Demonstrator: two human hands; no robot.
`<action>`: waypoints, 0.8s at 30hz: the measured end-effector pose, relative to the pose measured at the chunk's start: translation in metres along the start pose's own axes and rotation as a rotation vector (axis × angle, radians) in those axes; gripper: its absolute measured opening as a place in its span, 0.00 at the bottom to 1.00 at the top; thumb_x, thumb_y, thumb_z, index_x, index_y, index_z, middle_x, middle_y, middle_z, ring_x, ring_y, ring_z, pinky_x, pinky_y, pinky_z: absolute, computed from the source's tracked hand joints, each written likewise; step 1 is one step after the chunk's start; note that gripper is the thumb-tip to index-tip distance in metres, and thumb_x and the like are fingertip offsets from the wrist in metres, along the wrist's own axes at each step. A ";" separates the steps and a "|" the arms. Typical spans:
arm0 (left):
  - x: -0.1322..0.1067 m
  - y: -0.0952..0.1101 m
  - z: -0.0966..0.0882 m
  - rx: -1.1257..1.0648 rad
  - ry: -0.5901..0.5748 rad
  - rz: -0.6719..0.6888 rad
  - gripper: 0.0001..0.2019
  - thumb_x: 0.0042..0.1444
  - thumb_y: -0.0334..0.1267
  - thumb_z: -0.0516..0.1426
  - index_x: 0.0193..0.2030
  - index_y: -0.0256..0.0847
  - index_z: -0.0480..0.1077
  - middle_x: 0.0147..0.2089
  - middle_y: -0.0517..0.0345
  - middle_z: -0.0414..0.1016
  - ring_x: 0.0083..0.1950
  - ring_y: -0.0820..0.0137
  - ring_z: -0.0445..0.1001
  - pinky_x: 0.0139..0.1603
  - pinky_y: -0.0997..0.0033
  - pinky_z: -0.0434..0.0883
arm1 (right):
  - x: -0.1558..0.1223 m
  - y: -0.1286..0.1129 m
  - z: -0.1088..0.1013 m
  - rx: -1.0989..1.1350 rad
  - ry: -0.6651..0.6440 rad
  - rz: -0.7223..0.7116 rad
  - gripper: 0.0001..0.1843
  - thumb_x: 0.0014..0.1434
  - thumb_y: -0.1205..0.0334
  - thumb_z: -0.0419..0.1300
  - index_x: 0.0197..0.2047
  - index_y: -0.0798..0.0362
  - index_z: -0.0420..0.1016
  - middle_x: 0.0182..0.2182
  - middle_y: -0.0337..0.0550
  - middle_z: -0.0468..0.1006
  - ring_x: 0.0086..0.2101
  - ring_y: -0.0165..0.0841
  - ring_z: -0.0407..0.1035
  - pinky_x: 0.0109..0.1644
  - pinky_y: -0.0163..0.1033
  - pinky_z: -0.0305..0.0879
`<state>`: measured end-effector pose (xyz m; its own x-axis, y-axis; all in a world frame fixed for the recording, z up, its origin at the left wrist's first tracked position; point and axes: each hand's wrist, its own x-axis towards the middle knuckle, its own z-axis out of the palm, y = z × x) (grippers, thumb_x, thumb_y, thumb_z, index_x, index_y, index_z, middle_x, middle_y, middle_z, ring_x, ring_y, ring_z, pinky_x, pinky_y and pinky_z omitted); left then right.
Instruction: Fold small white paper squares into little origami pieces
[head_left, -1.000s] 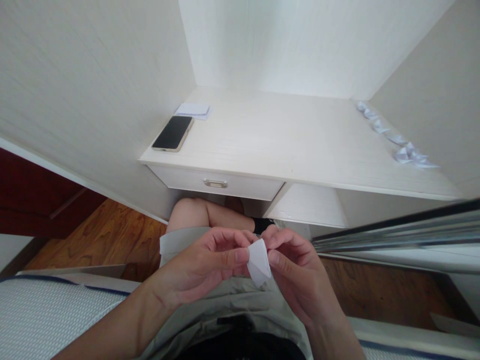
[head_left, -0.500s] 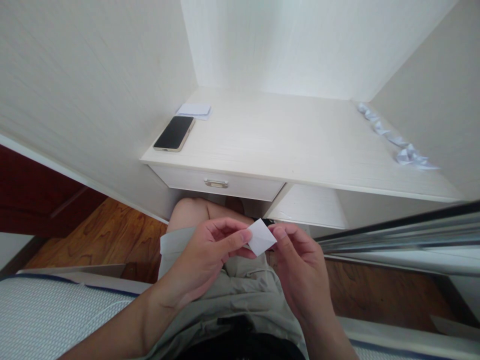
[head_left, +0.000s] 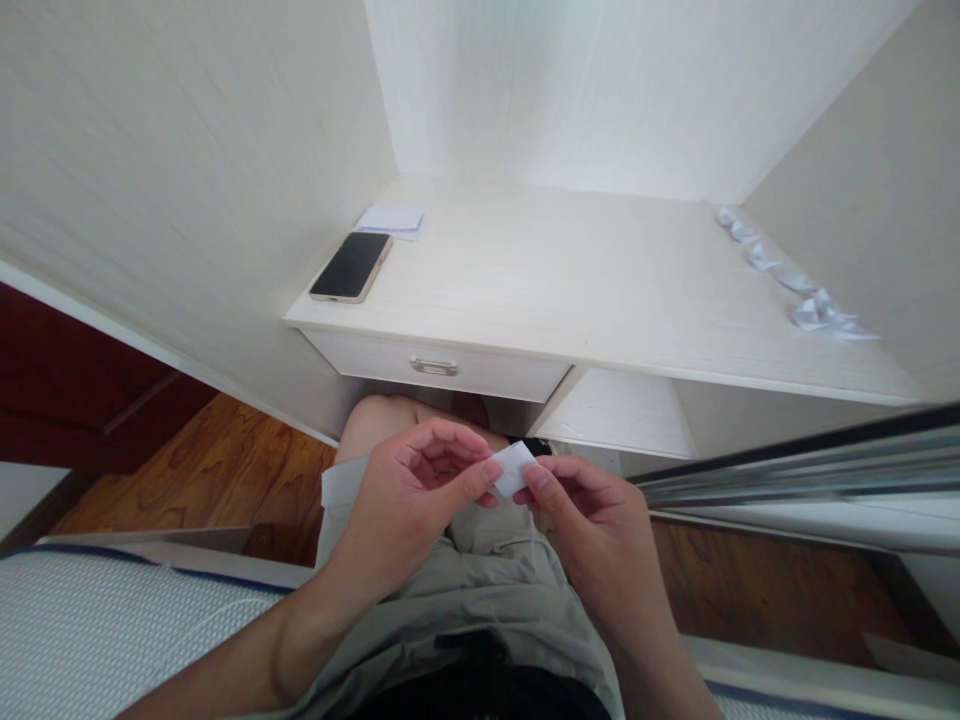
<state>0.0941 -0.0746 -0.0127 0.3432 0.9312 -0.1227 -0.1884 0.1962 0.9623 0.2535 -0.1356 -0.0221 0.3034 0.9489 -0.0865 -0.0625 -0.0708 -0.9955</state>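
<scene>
Since half a second ago the folded white paper point(head_left: 514, 468) looks smaller, tucked down between the fingertips, and both hands have closed in on it a bit. Left hand point(head_left: 405, 500) pinches its left edge with thumb and forefinger and right hand point(head_left: 592, 530) does the same on the right edge, so each grip is clamped on the paper. It's held in the air over the lap, just above the khaki shorts point(head_left: 480, 590).

Straight beyond the grip is the counter point(head_left: 600, 290), with a drawer handle point(head_left: 433, 366) under its front edge. Further off, up and left of the grip, a phone point(head_left: 351, 267) lies screen-up, with a small white paper stack point(head_left: 390, 220) right behind it. Well off to the upper right of the grip, a row of little folded paper bits point(head_left: 814, 310) runs along the wall.
</scene>
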 end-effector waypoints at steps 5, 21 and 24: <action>-0.005 0.011 0.001 0.289 0.050 0.196 0.05 0.54 0.29 0.69 0.36 0.39 0.79 0.32 0.63 0.83 0.31 0.76 0.82 0.33 0.84 0.79 | 0.000 0.001 -0.005 -0.139 -0.059 -0.141 0.06 0.64 0.58 0.68 0.35 0.48 0.85 0.29 0.37 0.85 0.30 0.31 0.76 0.36 0.34 0.70; -0.011 0.030 -0.008 0.900 -0.101 0.597 0.07 0.60 0.29 0.65 0.42 0.44 0.76 0.37 0.67 0.86 0.36 0.78 0.83 0.41 0.84 0.76 | 0.001 -0.010 -0.006 -0.177 -0.129 -0.461 0.09 0.62 0.72 0.69 0.37 0.46 0.85 0.34 0.34 0.86 0.35 0.29 0.79 0.41 0.33 0.74; -0.007 0.032 -0.009 0.907 -0.154 0.533 0.07 0.60 0.29 0.64 0.43 0.45 0.77 0.37 0.67 0.85 0.36 0.76 0.83 0.39 0.82 0.76 | 0.002 -0.010 -0.005 -0.237 -0.143 -0.452 0.08 0.61 0.71 0.69 0.37 0.47 0.85 0.33 0.35 0.86 0.34 0.29 0.78 0.41 0.34 0.73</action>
<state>0.0776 -0.0721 0.0166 0.5435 0.7678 0.3392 0.3860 -0.5874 0.7113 0.2595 -0.1342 -0.0122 0.1169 0.9322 0.3427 0.2666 0.3029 -0.9150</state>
